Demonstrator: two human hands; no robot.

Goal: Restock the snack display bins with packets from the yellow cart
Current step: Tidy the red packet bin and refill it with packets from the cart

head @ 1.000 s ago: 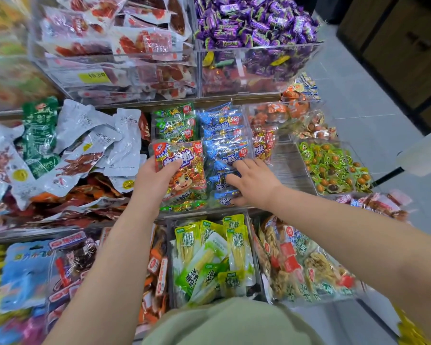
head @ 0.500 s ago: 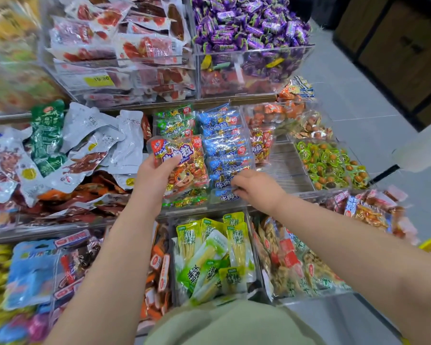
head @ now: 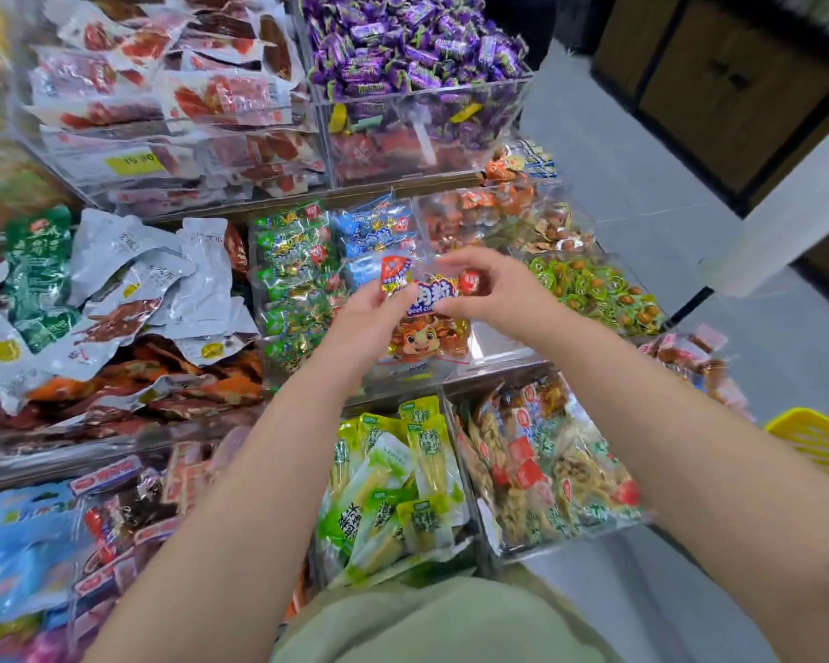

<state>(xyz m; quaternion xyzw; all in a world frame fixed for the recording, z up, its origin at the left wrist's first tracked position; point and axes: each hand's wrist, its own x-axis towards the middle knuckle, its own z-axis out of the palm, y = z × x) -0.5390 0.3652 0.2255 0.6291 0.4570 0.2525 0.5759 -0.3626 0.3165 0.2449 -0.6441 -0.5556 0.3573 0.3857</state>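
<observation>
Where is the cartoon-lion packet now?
Head view, centre: the cartoon-lion packet is held by the left hand and right hand, just right of the green packets.

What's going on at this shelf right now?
A person stands at tiers of clear snack display bins. Both hands hold one lion packet: the left hand grips its upper left edge and the right hand pinches its top right. The packet is held up over the middle row, in front of the blue packets, and is not yet set into a bin. A corner of the yellow cart shows at the right edge.
</observation>
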